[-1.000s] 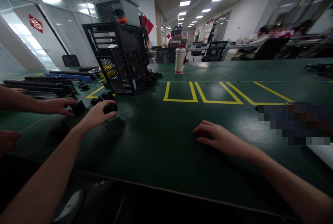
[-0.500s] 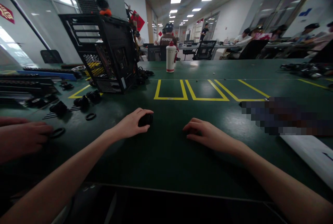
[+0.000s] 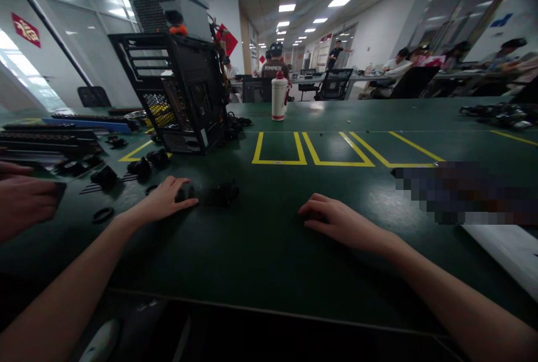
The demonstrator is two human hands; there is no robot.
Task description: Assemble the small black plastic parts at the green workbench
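Observation:
My left hand [image 3: 168,199] is over the green table [image 3: 260,261], left of centre, its thumb and fingers apart. A faint, smeared dark patch shows between them; nothing clearly held can be made out. Just right of it, a small black object [image 3: 227,193] rests on the table, blurred on its left side. My right hand [image 3: 323,216] rests on the table right of centre, fingers loosely curled, with a gap to the thumb and no object visible in it. Behind my left wrist a black ring [image 3: 150,189] is partly hidden; another black ring [image 3: 103,215] lies further left.
Another person's hand [image 3: 25,199] at the left edge holds a dark flat piece. Several black parts [image 3: 138,166] lie near a black computer case [image 3: 189,93]. A white bottle [image 3: 278,98] stands behind yellow tape outlines [image 3: 279,162]. Cables [image 3: 502,114] lie far right.
My left hand has moved left, away from the black object it was around, which stays on the table. My right hand is nearly unchanged. The other person's hand has shifted left and up.

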